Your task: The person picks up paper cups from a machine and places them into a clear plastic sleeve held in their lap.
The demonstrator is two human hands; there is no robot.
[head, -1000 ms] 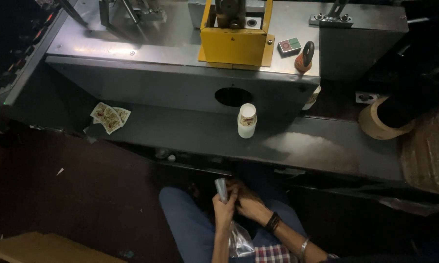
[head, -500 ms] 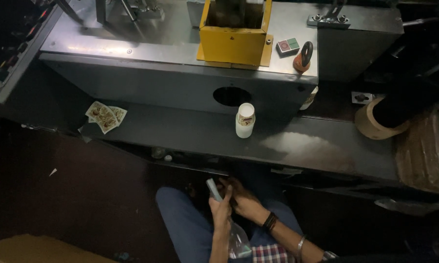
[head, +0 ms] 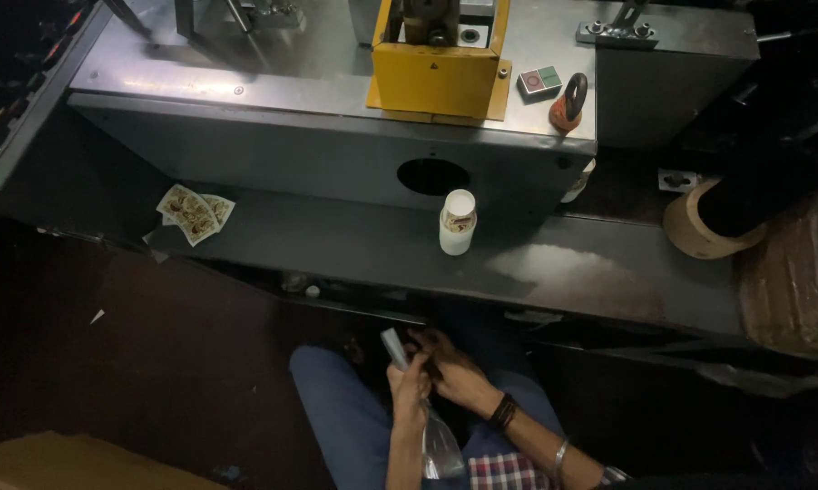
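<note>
My left hand (head: 409, 386) is raised over my lap and grips a small flat grey packet (head: 394, 347) that sticks up from its fingers. A clear plastic bag (head: 440, 446) hangs down below that hand. My right hand (head: 454, 372), with a dark band on its wrist, is closed against the left hand and touches the same packet. Both hands are over my blue-trousered knees, just in front of the grey metal shelf (head: 354, 240).
A white bottle (head: 457, 221) stands on the shelf. Printed leaflets (head: 194, 212) lie at its left end. Behind is a grey machine with a yellow block (head: 436, 77), a red-green switch (head: 539, 83) and a round hole (head: 433, 177). A tape roll (head: 695, 227) sits right.
The view has shifted slightly. My hands have moved a little and the packet now tilts further to the left in my fingers.
</note>
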